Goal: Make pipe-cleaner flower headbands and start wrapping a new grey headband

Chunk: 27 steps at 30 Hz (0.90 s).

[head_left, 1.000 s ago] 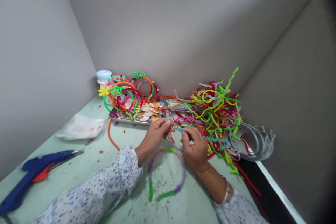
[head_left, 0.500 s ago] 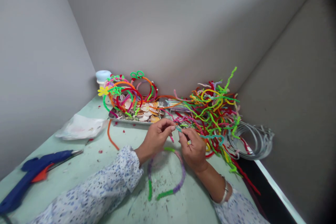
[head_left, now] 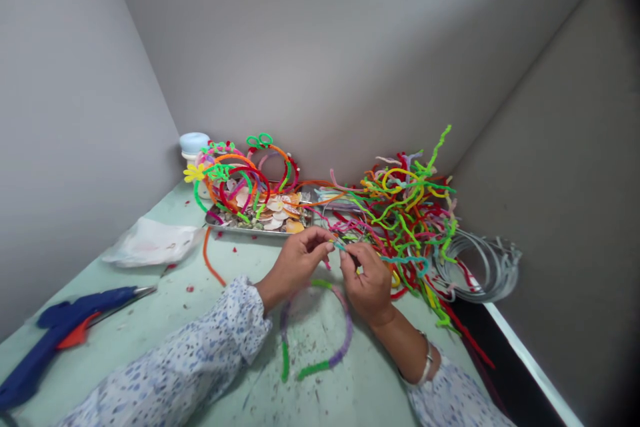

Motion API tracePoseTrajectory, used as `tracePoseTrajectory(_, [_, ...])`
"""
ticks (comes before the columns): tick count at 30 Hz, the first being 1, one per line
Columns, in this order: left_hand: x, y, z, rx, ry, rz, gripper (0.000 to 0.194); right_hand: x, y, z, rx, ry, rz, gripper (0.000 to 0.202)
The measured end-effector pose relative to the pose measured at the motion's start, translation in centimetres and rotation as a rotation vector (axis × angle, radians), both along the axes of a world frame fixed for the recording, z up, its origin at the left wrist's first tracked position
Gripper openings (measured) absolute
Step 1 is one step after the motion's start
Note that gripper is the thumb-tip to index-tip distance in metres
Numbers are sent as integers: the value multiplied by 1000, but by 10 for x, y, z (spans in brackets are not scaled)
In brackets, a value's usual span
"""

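Note:
Between my two hands is a teal pipe cleaner (head_left: pixel 407 260), its wavy tail running out to the right past my right hand. My left hand (head_left: pixel 303 257) pinches one end of it between thumb and forefinger. Close beside, my right hand (head_left: pixel 367 280) grips the same pipe cleaner with curled fingers. The exact shape of the part at the fingertips is too small to tell. Below my hands, a headband (head_left: pixel 349 320) wrapped in green, pink and purple fuzz lies on the table, its open ends toward me.
A blue glue gun (head_left: pixel 75 327) and a clear plastic bag (head_left: pixel 153 242) lie at the left. Behind stands a metal tray (head_left: pixel 250 232) of shells, with decorated headbands (head_left: pixel 235 163) on it. Right of it are heaped pipe cleaners (head_left: pixel 405 207) and bare metal headbands (head_left: pixel 485 270).
Both hands stay nearly still, with the pipe cleaner held between them. The whole view has shifted very slightly.

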<state>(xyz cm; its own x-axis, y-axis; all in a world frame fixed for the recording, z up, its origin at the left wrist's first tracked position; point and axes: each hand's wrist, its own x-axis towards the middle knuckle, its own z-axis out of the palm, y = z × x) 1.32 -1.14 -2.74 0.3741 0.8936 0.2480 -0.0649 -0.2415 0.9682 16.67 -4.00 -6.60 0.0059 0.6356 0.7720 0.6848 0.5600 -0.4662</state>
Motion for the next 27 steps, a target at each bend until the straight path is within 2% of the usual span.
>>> tracePoseTrajectory(4, [-1,3,1,-29,29,28,13,0,0,-1,-14,-43,2,12])
tracePoseTrajectory(11, [-6,8,5,-120,31,-48,5,0,-1,0,-35,-82,48,8])
tracePoseTrajectory(13, [-8,8,6,-160,-10,-94,9,1,-2,1,-35,-81,78,7])
tracePoseTrajectory(16, [-9,8,6,-266,-84,-183,24,2,-7,4,-21,-94,188,6])
tracePoseTrajectory(22, [-3,3,2,-421,-143,-263,37,-10,-21,16,-5,-269,468,26])
tracePoseTrajectory(25, [-2,1,7,-491,-229,-285,34,-20,-31,27,-125,-322,600,31])
tracePoseTrajectory(27, [-3,2,11,-498,-288,-255,27,-25,-37,35,-229,-288,668,34])
